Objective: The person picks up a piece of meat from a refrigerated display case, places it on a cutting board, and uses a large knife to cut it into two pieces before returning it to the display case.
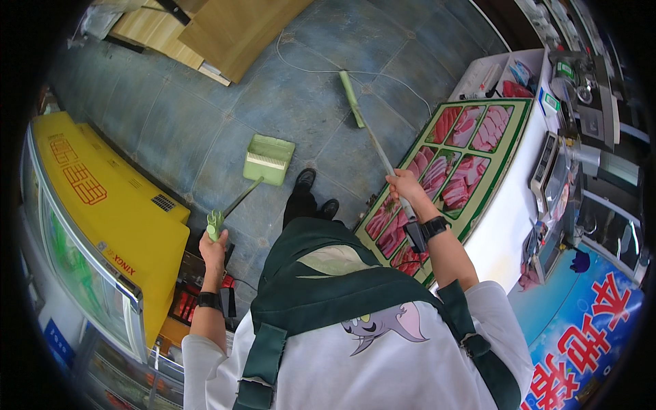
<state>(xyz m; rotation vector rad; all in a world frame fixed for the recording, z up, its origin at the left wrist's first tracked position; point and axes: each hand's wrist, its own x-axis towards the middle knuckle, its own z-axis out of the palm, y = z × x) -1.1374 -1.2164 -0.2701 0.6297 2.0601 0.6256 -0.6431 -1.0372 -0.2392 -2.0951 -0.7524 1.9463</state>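
My left hand [213, 249] is closed around the green top of the handle of a long-handled dustpan. The green dustpan [277, 174] rests on the tiled floor, its pale comb teeth visible across the pan. In my right hand [408, 188] is the grey pole of a long-handled broom [378, 146]. Its narrow green head [350, 97] is low over the floor, beyond and to the right of the dustpan; whether it touches the tiles I cannot tell. Both wrists carry dark straps with small devices.
A yellow chest freezer [118, 205] with a glass top stands at left. At right is a counter [502, 215] fronted with meat pictures, with a scale on top. A wooden cabinet [225, 36] is at the far left. A thin cable [307, 70] crosses the floor [195, 118].
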